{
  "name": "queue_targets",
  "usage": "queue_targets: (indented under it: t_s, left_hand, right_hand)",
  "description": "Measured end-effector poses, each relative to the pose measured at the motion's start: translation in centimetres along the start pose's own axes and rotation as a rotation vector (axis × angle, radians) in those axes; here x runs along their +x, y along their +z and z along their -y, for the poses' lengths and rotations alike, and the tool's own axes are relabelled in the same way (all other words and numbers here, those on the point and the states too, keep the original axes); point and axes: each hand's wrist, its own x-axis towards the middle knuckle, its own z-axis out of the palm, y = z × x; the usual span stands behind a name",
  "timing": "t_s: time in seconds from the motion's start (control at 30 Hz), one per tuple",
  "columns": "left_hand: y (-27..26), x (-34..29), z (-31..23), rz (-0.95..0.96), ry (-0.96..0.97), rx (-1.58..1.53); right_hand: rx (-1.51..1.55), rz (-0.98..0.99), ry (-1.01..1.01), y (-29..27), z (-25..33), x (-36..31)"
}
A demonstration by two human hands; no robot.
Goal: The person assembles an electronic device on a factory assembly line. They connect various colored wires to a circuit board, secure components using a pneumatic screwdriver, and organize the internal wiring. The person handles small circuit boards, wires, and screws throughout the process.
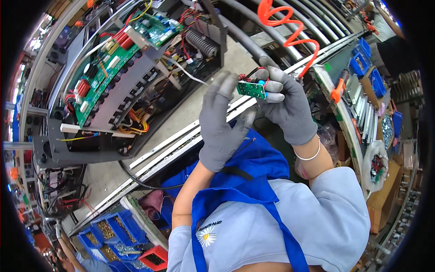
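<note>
My right hand, in a grey glove, grips a small green circuit board with blue parts and red and black wires along its far side. The gloved left hand is beside the board's left edge, its fingers stretched out and the thumb apart. Whether its fingertips touch the board I cannot tell. To the left stands a dark metal chassis that carries a long green circuit board, red components and wire bundles. A ribbed grey coil sits at its far right end.
An orange coiled hose hangs over the metal rollers at the back. Blue bins of small hardware and a red bin are at lower left. An orange-handled tool and a plastic bag of parts lie on the right.
</note>
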Motion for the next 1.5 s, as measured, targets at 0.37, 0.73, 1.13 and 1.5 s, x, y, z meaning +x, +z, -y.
queue_targets:
  t_s: [0.37, 0.73, 1.13, 1.5]
  left_hand:
    - [-2.6, -1.2, 0.4, 0.063, -0.839, -0.619]
    - [-3.2, -0.8, 2.3, 0.290, -0.773, -0.578]
    - [0.6, 3.2, 8.4, 0.316, -0.704, -0.465]
    - [-2.8, 0.0, 12.5, 0.118, -0.684, 0.185]
  right_hand:
    - [-1.234, -0.195, 0.012, 0.8, -2.4, 0.0]
    - [-1.051, -0.151, 0.626, -1.5, 0.5, 0.6]
    - [-1.270, -0.225, 0.344, -8.6, 2.8, 5.0]
    - [-1.799, -0.177, 0.155, -12.0, -5.2, 14.4]
